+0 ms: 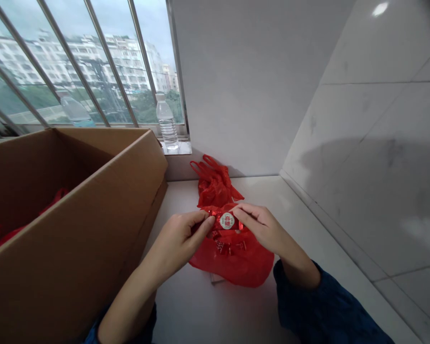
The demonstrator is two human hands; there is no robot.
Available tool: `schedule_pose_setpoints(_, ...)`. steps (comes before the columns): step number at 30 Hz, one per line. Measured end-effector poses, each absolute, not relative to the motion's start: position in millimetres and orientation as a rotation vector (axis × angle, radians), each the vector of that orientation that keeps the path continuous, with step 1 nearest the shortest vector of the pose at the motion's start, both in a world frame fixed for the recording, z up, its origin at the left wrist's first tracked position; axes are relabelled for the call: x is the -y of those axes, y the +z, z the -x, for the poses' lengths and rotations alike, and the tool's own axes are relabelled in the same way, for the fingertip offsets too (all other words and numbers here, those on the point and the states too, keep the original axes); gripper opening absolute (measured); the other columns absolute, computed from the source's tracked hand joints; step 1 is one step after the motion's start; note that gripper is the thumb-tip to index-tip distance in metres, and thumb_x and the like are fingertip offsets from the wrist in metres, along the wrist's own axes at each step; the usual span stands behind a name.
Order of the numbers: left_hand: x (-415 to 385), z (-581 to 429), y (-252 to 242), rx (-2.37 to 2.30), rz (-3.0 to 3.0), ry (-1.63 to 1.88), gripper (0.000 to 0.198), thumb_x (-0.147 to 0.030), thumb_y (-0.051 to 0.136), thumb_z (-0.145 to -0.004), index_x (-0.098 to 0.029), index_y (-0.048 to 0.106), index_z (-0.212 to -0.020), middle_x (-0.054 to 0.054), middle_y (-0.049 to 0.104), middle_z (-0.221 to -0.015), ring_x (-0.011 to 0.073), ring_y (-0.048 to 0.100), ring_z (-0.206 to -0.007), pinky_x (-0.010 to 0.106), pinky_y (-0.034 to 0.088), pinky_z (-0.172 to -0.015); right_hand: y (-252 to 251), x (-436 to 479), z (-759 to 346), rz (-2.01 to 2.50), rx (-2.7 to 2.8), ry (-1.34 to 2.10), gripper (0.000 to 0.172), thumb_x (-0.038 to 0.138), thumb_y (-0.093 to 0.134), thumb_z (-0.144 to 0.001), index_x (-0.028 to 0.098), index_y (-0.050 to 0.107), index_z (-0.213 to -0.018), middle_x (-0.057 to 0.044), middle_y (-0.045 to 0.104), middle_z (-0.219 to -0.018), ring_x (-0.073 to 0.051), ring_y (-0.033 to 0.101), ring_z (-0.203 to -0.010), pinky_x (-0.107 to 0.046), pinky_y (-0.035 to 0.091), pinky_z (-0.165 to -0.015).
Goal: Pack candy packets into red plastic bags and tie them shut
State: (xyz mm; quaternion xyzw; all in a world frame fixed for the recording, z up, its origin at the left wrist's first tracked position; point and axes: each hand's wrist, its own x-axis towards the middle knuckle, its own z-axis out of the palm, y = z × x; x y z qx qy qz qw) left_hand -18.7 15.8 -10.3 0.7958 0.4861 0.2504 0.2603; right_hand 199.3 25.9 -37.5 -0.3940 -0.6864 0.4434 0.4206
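Between my two hands is a shiny red wrapped packet [227,221] with a round white label bearing red characters. My left hand [184,234] pinches its left end between thumb and fingers. On the other end, the thumb and fingers of my right hand [260,224] are closed. Beneath the packet a red mesh bag [251,263] lies spread on the white surface, with small red wrapped pieces [225,247] in or on it. Just behind sits another red bag [215,184], bunched up, its handle loops standing up against the wall.
A large open cardboard box [129,191] stands at my left with red material [53,200] inside. A clear water bottle [167,124] stands on the sill by the barred window, and a second bottle [75,110] is behind the box. A tiled wall [372,181] bounds the right side.
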Motion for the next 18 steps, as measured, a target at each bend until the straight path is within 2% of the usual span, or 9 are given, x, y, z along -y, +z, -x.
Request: schedule_pose_setpoints(18,-16.9,18.7,-10.4,-1.317,-2.172,0.686,0.043,-0.046,0.04,-0.1,-0.017,0.046,-0.069,-0.004,0.041,-0.062,0.0105,0.035,-0.057,0.024,0.026,-0.053,-39.1,-27.0,-200.7,1.003,1.753,1.06,0.038,0.045,0.043,-0.101,0.021,0.06,-0.076,0.0,0.06,-0.069,-0.019,0.062,-0.082,-0.033,0.047,-0.08)
